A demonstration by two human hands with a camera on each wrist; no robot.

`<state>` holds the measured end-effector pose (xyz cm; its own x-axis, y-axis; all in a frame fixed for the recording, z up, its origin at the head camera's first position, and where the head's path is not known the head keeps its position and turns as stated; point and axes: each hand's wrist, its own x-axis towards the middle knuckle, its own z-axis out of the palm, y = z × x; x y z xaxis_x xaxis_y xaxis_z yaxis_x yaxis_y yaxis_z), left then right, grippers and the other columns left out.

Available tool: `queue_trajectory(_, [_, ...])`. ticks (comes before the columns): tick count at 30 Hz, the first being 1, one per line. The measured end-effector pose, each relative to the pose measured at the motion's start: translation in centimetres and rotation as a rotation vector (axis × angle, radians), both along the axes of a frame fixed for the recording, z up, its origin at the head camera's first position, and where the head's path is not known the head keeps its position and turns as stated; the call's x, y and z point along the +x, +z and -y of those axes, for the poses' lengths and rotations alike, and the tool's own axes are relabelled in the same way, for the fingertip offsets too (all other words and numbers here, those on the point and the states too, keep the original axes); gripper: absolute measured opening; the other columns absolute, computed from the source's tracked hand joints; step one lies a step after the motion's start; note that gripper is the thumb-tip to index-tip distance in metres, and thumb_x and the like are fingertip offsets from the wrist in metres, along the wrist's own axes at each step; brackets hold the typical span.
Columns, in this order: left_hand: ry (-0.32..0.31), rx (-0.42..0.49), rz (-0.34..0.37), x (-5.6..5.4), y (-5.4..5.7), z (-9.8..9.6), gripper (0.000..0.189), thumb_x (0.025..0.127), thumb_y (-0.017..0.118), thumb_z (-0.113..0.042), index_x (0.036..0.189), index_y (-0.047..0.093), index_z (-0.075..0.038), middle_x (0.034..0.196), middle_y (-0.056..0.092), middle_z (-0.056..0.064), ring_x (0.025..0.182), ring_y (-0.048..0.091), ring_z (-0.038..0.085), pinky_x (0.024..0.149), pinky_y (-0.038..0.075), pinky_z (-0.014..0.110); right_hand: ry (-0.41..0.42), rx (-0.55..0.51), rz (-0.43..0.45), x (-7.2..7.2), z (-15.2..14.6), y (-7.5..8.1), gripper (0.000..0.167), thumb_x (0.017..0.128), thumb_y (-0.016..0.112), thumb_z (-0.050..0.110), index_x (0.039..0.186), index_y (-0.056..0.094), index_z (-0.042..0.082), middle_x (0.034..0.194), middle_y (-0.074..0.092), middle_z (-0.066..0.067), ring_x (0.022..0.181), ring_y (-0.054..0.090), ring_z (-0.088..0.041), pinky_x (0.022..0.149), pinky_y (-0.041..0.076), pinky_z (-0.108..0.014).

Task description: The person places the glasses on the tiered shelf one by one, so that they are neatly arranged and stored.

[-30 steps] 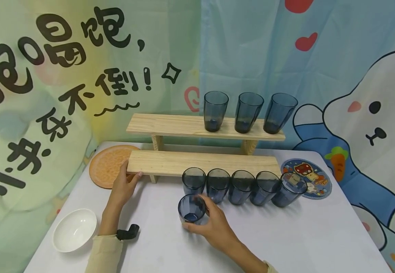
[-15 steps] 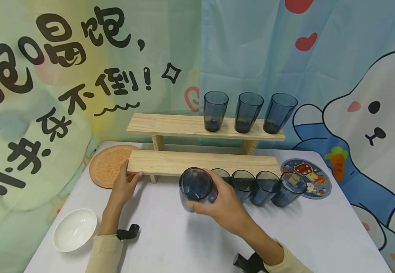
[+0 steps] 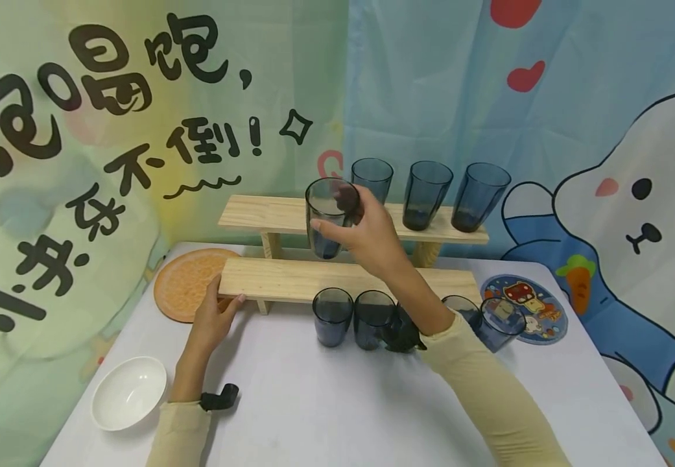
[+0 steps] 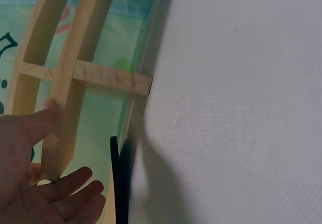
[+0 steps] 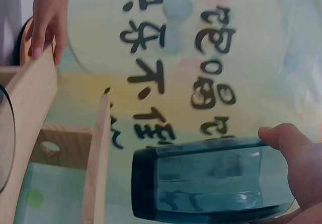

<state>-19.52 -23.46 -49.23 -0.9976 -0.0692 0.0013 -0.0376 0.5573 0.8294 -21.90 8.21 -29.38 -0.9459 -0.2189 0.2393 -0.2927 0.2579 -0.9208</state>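
Observation:
My right hand (image 3: 375,237) grips a blue tinted drinking glass (image 3: 327,227) by its upper side, thumb in front. The glass is upright, overlapping the upper board (image 3: 264,211) of a two-step wooden shelf in the head view. In the right wrist view the glass (image 5: 211,181) shows nothing inside. My left hand (image 3: 214,318) holds the left end of the lower board (image 3: 279,277); the left wrist view shows the thumb (image 4: 43,118) against the wood. Three similar glasses (image 3: 427,198) stand on the upper board's right half. Several more line up before the shelf, the nearest on the left a glass (image 3: 332,318).
An orange round mat (image 3: 188,285) lies left of the shelf, partly behind my left hand. A white bowl (image 3: 129,394) sits at the table's left front. A blue cartoon mat (image 3: 538,311) lies at the right. A printed curtain (image 3: 290,71) hangs close behind the shelf.
My right hand has picked the glass up from the table and carried it up and away from me to the upper board's height. My left hand stays on the lower board.

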Motion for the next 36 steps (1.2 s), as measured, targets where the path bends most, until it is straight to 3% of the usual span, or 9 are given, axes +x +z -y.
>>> queue_trajectory(3, [0.0,-0.003,-0.009,-0.1,-0.1,0.0,0.081,0.111,0.056,-0.035,0.169,0.008,-0.004,0.164,0.032,0.036,0.146,0.044,0.051,0.121,0.035,0.061,-0.041,0.032,-0.011,-2.2,0.9,0.3,0.069,0.094,0.082,0.033,0.147,0.048,0.005,0.133,0.057,-0.012,0.109,0.053,-0.026,0.09,0.049,-0.041])
queue_trajectory(11, [0.003,-0.001,-0.018,-0.1,-0.1,0.1,0.08,0.111,0.057,-0.034,0.169,0.01,-0.005,0.164,0.032,0.035,0.145,0.046,0.051,0.119,0.038,0.062,-0.15,0.103,-0.034,-6.8,3.3,-0.4,0.07,0.094,0.081,0.039,0.144,0.048,0.004,0.135,0.056,-0.014,0.121,0.059,-0.03,0.096,0.055,-0.046])
queue_trajectory(14, [0.003,0.003,-0.017,-0.1,-0.1,0.1,0.08,0.111,0.057,-0.033,0.169,0.01,-0.006,0.164,0.032,0.035,0.145,0.046,0.051,0.119,0.038,0.062,-0.187,0.14,-0.026,-7.9,4.1,-0.8,0.082,0.094,0.08,0.043,0.155,0.041,0.005,0.143,0.056,-0.016,0.128,0.059,-0.033,0.1,0.055,-0.048])
queue_trajectory(18, [-0.002,0.01,-0.012,-0.1,-0.1,0.1,0.081,0.111,0.057,-0.034,0.169,0.009,-0.005,0.165,0.031,0.035,0.145,0.045,0.051,0.12,0.038,0.061,-0.202,0.147,-0.01,-8.8,4.9,-1.3,0.09,0.095,0.079,0.045,0.163,0.033,0.007,0.149,0.054,-0.017,0.133,0.057,-0.034,0.102,0.054,-0.05])
queue_trajectory(31, [-0.003,0.01,-0.029,-0.4,-0.2,-0.1,0.08,0.111,0.058,-0.033,0.168,0.011,-0.004,0.166,0.03,0.035,0.145,0.045,0.051,0.12,0.036,0.061,-0.228,0.155,0.015,-10.3,5.4,-2.2,0.089,0.095,0.077,0.048,0.161,0.035,0.006,0.147,0.055,-0.017,0.133,0.055,-0.034,0.102,0.052,-0.05])
queue_trajectory(36, [-0.006,0.01,-0.028,-0.3,-0.2,0.1,0.079,0.111,0.057,-0.032,0.168,0.01,-0.004,0.166,0.03,0.034,0.145,0.045,0.051,0.121,0.035,0.061,-0.22,0.154,0.033,-10.5,5.6,-2.5,0.095,0.097,0.075,0.049,0.166,0.025,0.008,0.156,0.049,-0.018,0.141,0.051,-0.035,0.108,0.05,-0.051])
